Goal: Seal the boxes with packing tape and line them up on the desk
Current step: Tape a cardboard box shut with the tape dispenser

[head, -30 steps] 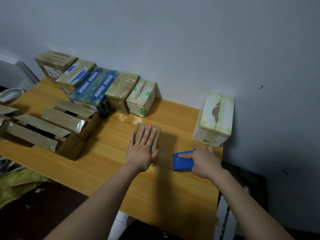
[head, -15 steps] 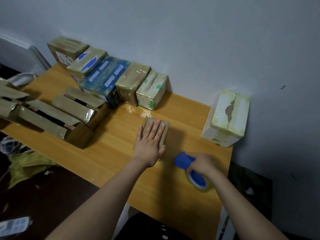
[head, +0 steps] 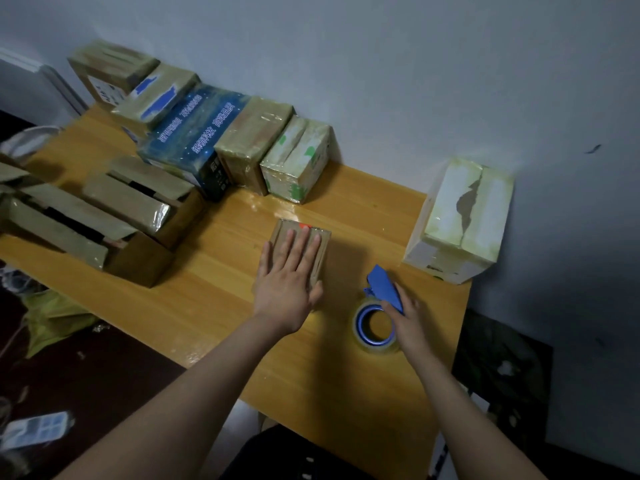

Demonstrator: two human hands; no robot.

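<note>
A small brown box [head: 325, 248], its top glossy with tape, sits in the middle of the wooden desk [head: 214, 306]. My left hand [head: 287, 282] presses flat on top of it, fingers straight. To its right lies the blue tape dispenser [head: 381, 284] with its clear roll flat on the desk. My right hand [head: 407, 317] holds the blue handle. Several taped boxes [head: 252, 133] stand side by side against the wall, ending in a white-and-green one [head: 298, 157].
A taller white taped box [head: 464, 220] stands alone at the desk's right end by the wall. Open brown boxes [head: 138, 199] with raised flaps fill the left side. A yellow-green bag [head: 52, 317] lies on the floor at left.
My right hand drew the tape dispenser away from the small box toward me and laid it down on its side. My left hand stayed flat on the box.
</note>
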